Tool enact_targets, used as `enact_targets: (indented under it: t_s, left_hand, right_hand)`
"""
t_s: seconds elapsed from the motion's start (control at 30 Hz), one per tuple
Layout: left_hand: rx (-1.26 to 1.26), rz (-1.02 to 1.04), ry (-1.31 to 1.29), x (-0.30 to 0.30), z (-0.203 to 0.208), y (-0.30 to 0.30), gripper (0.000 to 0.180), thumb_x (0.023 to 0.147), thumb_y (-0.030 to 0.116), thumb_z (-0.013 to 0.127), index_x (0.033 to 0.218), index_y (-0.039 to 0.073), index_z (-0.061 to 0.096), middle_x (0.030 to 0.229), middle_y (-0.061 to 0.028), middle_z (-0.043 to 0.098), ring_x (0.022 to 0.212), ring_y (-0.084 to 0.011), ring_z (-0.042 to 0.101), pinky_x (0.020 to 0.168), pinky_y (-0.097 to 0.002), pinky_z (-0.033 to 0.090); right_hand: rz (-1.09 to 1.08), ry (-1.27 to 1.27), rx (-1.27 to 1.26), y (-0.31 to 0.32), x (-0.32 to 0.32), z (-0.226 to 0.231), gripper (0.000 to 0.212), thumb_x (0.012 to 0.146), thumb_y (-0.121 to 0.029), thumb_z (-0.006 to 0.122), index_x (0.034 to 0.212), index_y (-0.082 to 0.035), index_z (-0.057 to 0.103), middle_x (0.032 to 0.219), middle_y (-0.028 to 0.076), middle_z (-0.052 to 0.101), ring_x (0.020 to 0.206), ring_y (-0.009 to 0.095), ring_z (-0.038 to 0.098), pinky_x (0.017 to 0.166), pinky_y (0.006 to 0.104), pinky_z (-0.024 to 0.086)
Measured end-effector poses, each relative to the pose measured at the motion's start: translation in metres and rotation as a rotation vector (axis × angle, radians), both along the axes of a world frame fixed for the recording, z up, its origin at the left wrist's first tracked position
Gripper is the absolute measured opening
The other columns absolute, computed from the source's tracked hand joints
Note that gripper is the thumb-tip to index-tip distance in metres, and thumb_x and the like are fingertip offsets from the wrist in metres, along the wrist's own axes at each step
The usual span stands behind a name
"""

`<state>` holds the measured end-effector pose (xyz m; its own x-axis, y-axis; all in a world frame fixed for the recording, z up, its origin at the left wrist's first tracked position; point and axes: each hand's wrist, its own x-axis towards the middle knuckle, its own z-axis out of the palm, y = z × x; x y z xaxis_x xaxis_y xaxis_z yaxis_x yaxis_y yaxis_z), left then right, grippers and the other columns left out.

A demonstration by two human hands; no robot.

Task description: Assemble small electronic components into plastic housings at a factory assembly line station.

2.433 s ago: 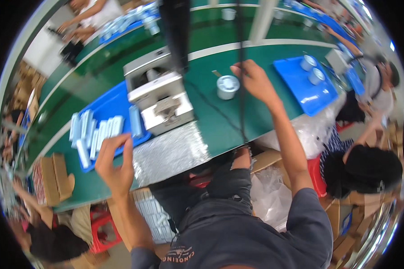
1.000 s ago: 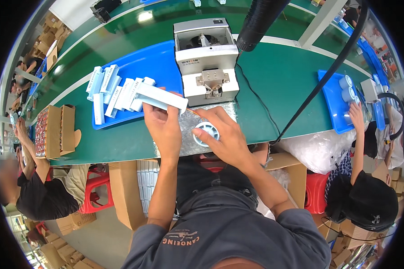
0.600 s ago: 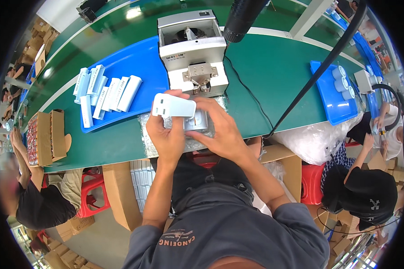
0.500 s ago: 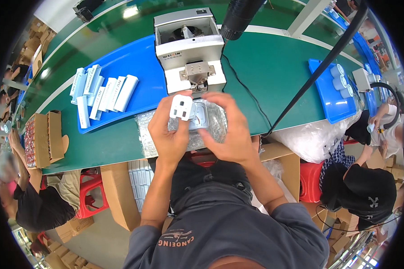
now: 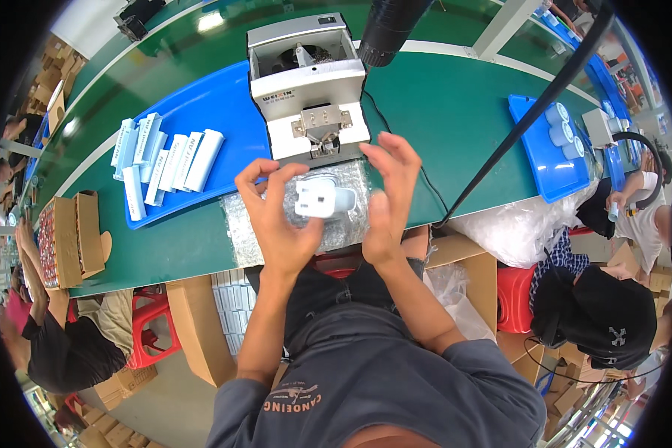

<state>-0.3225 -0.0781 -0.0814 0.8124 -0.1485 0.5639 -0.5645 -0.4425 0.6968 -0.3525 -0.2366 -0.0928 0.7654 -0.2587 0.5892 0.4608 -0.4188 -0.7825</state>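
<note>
My left hand (image 5: 275,220) has its thumb and fingertips at the edges of a white plug-like piece (image 5: 315,200) with small dark rectangular marks on its face. A rounded light-blue part (image 5: 343,199) shows just right of the white piece; whether the two are joined I cannot tell. Under them lies a sheet of bubble wrap (image 5: 246,228) at the table's near edge. My right hand (image 5: 392,198) is raised to the right of the pieces, fingers apart and curved, holding nothing. Right behind the bubble wrap stands a grey-and-white bench machine (image 5: 306,82) with a metal front block.
A blue tray (image 5: 235,97) with several light-blue and white boxes (image 5: 172,164) is at left. Another blue tray (image 5: 549,168) holds round tubs. A black pole (image 5: 530,127) slants across the right side. Cartons (image 5: 194,321) stand below the table; co-workers sit at both sides.
The white piece has tilted and shifted right, over the light-blue part. My right hand has drawn back to the right and its fingers have spread. The view has shifted slightly.
</note>
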Motion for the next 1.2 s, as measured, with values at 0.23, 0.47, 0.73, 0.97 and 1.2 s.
enact_targets:
  t_s: [0.23,0.47,0.73,0.97,1.2]
  left_hand:
    - [-0.041,0.053,0.062,-0.002,-0.006,-0.008,0.031,0.082,0.007,0.071,0.109,-0.003,0.060,0.110,-0.0195,0.050,0.099,-0.0311,0.054,0.087,-0.0405,0.046]
    - [-0.384,0.072,0.314,0.020,0.014,0.001,0.035,0.086,0.001,0.070,0.119,-0.002,0.057,0.088,-0.0085,0.065,0.079,-0.0144,0.065,0.070,-0.0266,0.052]
    - [0.183,0.104,0.340,0.038,0.007,0.009,0.066,0.078,-0.006,0.070,0.140,-0.005,0.049,0.074,-0.0167,0.064,0.065,-0.0253,0.066,0.064,-0.0359,0.053]
    - [0.136,0.030,0.208,0.053,0.000,0.009,0.069,0.078,-0.009,0.067,0.143,-0.005,0.045,0.078,-0.0157,0.068,0.070,-0.0254,0.069,0.068,-0.0367,0.055]
    - [-0.065,0.105,0.406,0.019,0.026,0.012,0.048,0.081,-0.001,0.069,0.127,-0.001,0.057,0.095,-0.0119,0.070,0.085,-0.0196,0.068,0.070,-0.0304,0.054]
  right_hand:
    - [-0.087,0.062,-0.111,0.006,-0.007,0.005,0.057,0.078,-0.011,0.078,0.129,0.000,0.057,0.132,0.019,0.044,0.113,0.031,0.054,0.094,0.0381,0.046]
    - [0.250,0.166,0.159,-0.005,0.005,-0.004,0.044,0.079,0.000,0.073,0.118,-0.001,0.053,0.125,0.016,0.054,0.110,0.022,0.057,0.096,0.0345,0.045]
    - [0.480,0.225,0.304,-0.016,0.006,-0.006,0.037,0.087,-0.005,0.067,0.119,-0.003,0.050,0.130,0.014,0.051,0.118,0.019,0.050,0.102,0.0338,0.040]
    - [0.519,0.317,0.410,-0.008,0.016,0.003,0.037,0.089,-0.008,0.066,0.122,-0.002,0.049,0.130,0.011,0.051,0.119,0.017,0.048,0.104,0.0322,0.037]
    - [0.373,0.268,0.538,-0.024,0.016,0.000,0.033,0.083,-0.001,0.076,0.114,0.001,0.063,0.107,0.005,0.064,0.101,0.013,0.058,0.092,0.0286,0.045]
